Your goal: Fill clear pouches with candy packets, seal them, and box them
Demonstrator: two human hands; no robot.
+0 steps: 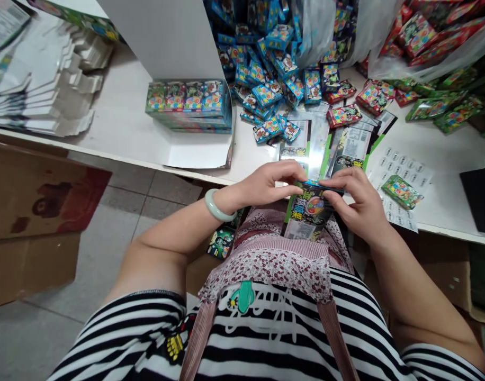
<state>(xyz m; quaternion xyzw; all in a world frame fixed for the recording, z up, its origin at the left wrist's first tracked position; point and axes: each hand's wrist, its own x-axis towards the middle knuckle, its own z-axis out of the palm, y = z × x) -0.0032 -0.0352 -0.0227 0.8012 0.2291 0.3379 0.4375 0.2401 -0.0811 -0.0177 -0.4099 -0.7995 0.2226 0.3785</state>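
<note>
Both my hands are at the front edge of the table, pinching the top of a black and green printed candy bag (306,209). My left hand (280,180) grips its upper left corner between thumb and fingers. On the upper right edge, my right hand (353,198) does the same. A blue strip shows at the bag's top between my fingers; whether it is a small box inside, I cannot tell. The bag hangs upright against my apron, over the table edge. Just beyond my hands lie more flat candy bags (351,143), overlapping each other.
Small blue candy boxes (268,95) are heaped behind the bags, with red boxes (343,115) beside them. A display carton (200,148) with rows of boxes stands left. A label sheet (401,169) with a green box (402,192) lies right. Folded cartons (39,100) are stacked far left.
</note>
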